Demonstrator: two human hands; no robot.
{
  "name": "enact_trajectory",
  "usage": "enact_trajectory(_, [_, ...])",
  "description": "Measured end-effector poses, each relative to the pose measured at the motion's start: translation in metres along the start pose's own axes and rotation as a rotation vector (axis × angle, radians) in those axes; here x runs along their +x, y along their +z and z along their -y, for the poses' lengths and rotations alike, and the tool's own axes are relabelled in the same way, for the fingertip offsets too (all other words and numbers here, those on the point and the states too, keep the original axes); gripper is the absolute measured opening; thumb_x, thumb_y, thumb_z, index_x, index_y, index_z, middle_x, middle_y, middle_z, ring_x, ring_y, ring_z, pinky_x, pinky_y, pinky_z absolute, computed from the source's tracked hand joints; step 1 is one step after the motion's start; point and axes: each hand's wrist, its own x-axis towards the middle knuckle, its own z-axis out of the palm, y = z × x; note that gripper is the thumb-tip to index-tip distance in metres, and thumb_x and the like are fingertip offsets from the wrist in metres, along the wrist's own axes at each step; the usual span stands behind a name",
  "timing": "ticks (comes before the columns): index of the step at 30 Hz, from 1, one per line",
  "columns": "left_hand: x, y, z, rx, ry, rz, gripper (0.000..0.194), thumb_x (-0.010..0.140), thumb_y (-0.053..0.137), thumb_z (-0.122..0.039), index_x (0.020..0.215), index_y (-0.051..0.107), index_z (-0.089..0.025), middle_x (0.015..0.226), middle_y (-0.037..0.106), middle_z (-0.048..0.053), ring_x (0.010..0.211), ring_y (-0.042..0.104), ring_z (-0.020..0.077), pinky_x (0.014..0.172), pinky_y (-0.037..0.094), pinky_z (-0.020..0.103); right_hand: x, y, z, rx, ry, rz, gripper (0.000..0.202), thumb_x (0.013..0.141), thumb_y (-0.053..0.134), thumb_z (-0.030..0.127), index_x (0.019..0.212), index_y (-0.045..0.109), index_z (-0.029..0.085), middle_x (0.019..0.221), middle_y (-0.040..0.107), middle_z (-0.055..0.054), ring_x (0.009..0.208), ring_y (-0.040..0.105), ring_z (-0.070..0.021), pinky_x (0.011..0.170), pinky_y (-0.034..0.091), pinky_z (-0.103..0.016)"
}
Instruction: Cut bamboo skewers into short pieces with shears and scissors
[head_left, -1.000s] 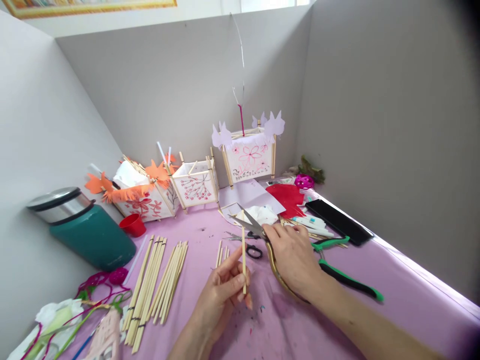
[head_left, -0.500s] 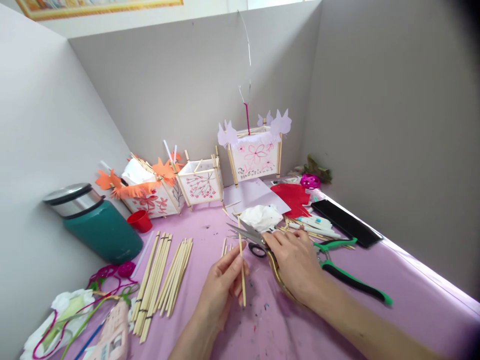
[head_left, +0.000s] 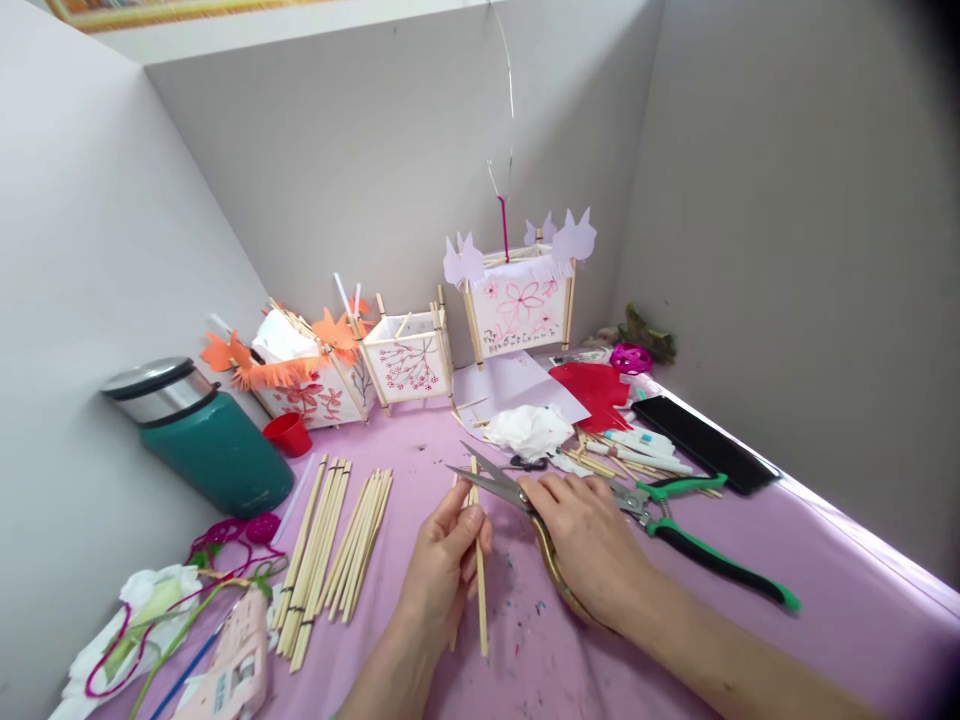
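Between the fingers and thumb of my left hand is a thin wooden stick, its lower end pointing toward me. My right hand is wrapped around the gold handle of a pair of scissors. The scissor blades are spread and lie around the stick's upper end, close to my left fingertips. Left of my hands lie bundles of wooden sticks, some bound with black bands, and a loose fan of sticks. Green-handled pliers rest to the right of my right hand.
Paper lanterns on stick frames stand at the back: one orange-trimmed, one plain, one lilac-trimmed. A teal bottle, red cup and pink glue gun are left. Crumpled tissue and a black phone lie right.
The scissor blades have moved lower relative to the stick, nearer my left fingertips. The stick now reaches further down toward me. The whole view has shifted slightly.
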Motion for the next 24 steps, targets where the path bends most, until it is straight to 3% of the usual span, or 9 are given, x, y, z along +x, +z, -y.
enact_trajectory(6, [-0.0008, 0.0003, 0.0004, -0.042, -0.034, 0.002, 0.074, 0.079, 0.071, -0.032, 0.144, 0.042, -0.013, 0.054, 0.054, -0.007, 0.037, 0.024, 0.003, 0.038, 0.019, 0.018, 0.0004, -0.003, -0.0022, -0.037, 0.025, -0.007, 0.041, 0.093, 0.043, 0.009, 0.13, 0.055, 0.022, 0.112, 0.065, -0.008, 0.102, 0.055, -0.0268, 0.086, 0.031, -0.04])
enact_trajectory(12, [-0.002, -0.0015, 0.0006, -0.067, -0.043, 0.021, 0.067, 0.08, 0.069, -0.03, 0.141, 0.047, -0.012, 0.051, 0.053, -0.008, 0.035, 0.024, 0.0027, 0.037, 0.018, 0.019, 0.0, -0.0001, -0.0039, 0.012, -0.007, 0.018, 0.056, 0.086, 0.041, -0.002, 0.138, 0.05, 0.018, 0.116, 0.061, -0.01, 0.103, 0.052, -0.0253, 0.084, 0.038, -0.034])
enact_trajectory(18, [-0.0009, -0.0028, -0.0012, -0.099, -0.068, 0.029, 0.07, 0.078, 0.071, -0.028, 0.141, 0.046, -0.014, 0.05, 0.051, -0.009, 0.033, 0.021, 0.0027, 0.036, 0.017, 0.018, 0.0026, -0.0022, -0.0087, 0.015, -0.018, 0.022, 0.042, 0.091, 0.044, 0.006, 0.129, 0.056, 0.02, 0.111, 0.063, -0.009, 0.1, 0.054, -0.0262, 0.083, 0.042, -0.035])
enact_trajectory(24, [-0.001, -0.002, -0.0024, -0.164, -0.046, 0.031, 0.059, 0.075, 0.072, -0.026, 0.129, 0.052, -0.015, 0.047, 0.049, -0.009, 0.034, 0.018, 0.0029, 0.034, 0.017, 0.016, 0.0018, -0.0021, -0.0077, 0.058, -0.027, 0.006, 0.043, 0.092, 0.045, 0.007, 0.132, 0.055, 0.02, 0.112, 0.062, -0.01, 0.101, 0.054, -0.0262, 0.085, 0.043, -0.036])
